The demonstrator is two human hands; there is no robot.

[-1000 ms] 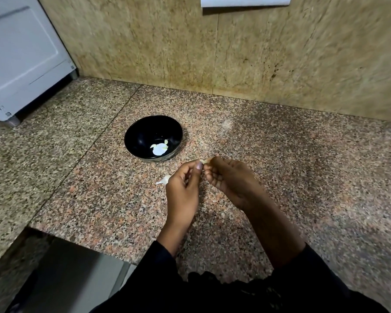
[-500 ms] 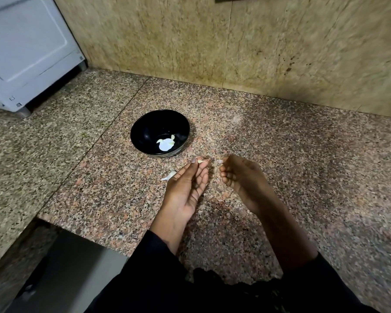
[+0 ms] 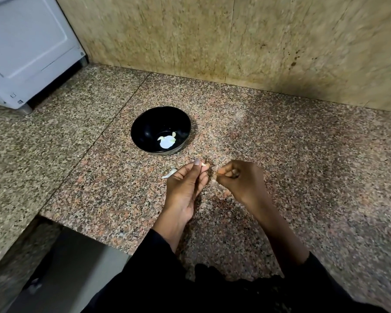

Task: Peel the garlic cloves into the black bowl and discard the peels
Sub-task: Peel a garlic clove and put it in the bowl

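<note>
Hands [image 3: 215, 177] close together, pinching small garlic piece [image 3: 205, 164]

One black bowl [image 3: 161, 129] on the counter [image 3: 303, 177], holding two or three pale garlic pieces [image 3: 166, 141], exact count unclear. One loose white piece [image 3: 169, 173] beside it. Two hands: left [image 3: 185, 184], right [image 3: 239, 179].

Black sleeves [image 3: 158, 254], seemingly long, loose.

Head view, steeply down, perhaps close.
</note>
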